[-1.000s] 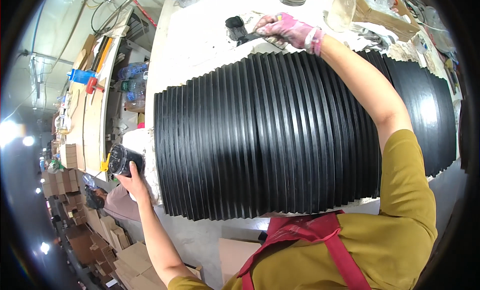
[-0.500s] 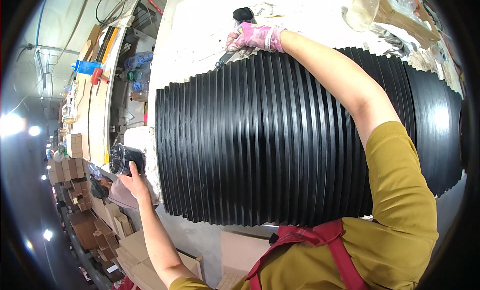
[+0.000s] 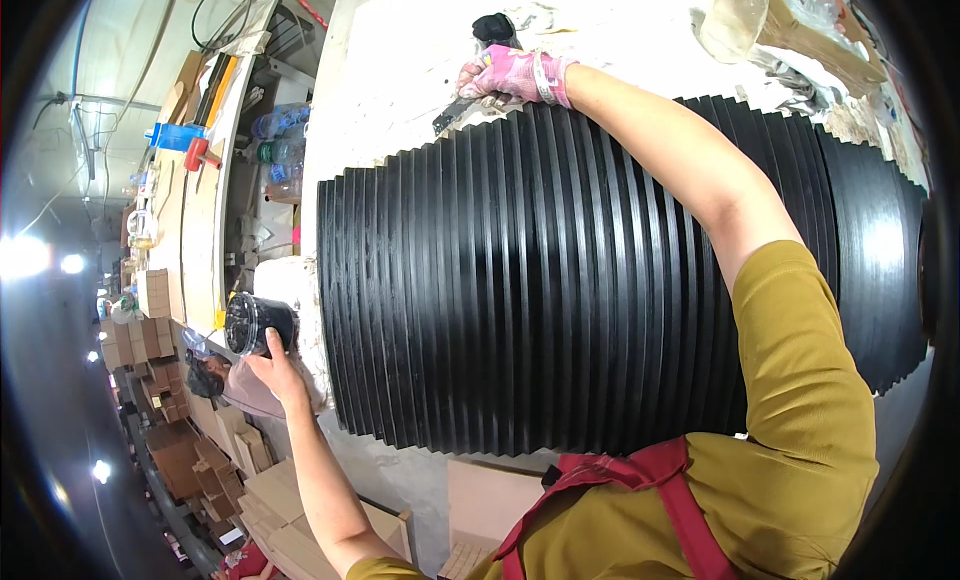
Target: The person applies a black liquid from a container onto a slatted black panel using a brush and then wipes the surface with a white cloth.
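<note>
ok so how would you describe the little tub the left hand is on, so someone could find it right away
Start at the big black ribbed bellows lying across the white table. Go to its left end, by the table's near-left corner, where the bare left hand rests on a small black round container. It is the only dark tub there, with a shiny clear rim, unlike the brown cardboard boxes below.

Hands – ribbed black bellows

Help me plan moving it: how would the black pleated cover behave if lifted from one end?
The black pleated cover would probably sag and stretch, since its folds look loose. Likely heavy, as it spans the table.
</note>
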{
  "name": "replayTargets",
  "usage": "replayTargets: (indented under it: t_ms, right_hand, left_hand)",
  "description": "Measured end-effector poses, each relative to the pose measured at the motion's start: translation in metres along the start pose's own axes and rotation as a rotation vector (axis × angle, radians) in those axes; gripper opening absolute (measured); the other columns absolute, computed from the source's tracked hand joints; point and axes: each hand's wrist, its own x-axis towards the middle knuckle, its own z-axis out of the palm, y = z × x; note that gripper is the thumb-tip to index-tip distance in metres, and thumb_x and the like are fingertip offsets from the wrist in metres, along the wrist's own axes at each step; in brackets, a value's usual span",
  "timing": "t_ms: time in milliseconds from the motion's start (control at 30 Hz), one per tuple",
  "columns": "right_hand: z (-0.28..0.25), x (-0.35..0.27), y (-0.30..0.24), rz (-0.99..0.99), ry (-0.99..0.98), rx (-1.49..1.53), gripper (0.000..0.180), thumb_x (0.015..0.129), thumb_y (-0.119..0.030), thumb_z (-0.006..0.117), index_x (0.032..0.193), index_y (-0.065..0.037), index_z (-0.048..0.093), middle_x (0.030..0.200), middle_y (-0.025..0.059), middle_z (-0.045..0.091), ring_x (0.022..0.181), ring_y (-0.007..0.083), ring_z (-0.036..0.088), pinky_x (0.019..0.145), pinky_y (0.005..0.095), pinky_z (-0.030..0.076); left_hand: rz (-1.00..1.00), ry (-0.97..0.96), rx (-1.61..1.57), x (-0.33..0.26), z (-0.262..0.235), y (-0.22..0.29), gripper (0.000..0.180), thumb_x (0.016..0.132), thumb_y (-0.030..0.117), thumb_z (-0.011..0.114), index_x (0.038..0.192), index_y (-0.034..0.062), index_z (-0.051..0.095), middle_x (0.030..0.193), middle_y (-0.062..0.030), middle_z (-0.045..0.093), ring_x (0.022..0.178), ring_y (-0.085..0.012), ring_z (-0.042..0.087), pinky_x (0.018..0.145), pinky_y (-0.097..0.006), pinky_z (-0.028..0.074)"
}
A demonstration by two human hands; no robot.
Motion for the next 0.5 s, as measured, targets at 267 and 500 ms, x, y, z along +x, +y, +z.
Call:
replayTargets:
  t_ms: [267, 500]
  right_hand:
    - [-0.007, -0.028, -0.027, -0.103, 0.199, 0.044, 0.014, 0.087, -0.014, 0.057, 0.095, -0.007, 0.065, 0.072, -0.0019, 0.060, 0.063, 0.0048, 0.051, 0.056, 0.0215, 0.042]
    - [-0.090, -0.151, -0.023, -0.133, 0.468, 0.122, 0.020, 0.092, -0.017, 0.051, 0.105, -0.003, 0.056, 0.086, -0.0016, 0.057, 0.068, 0.0005, 0.047, 0.056, 0.0145, 0.040]
  left_hand:
    - [-0.037, 0.007, 0.013, 0.001, -0.001, -0.002, 0.053, 0.089, 0.029, 0.060, 0.121, -0.0105, 0.042, 0.115, -0.0198, 0.054, 0.103, -0.0267, 0.052, 0.094, -0.035, 0.037]
    - [0.008, -0.023, 0.065, 0.012, 0.002, -0.013, 0.057, 0.089, 0.031, 0.060, 0.124, -0.0102, 0.040, 0.119, -0.0209, 0.053, 0.104, -0.0273, 0.052, 0.095, -0.035, 0.037]
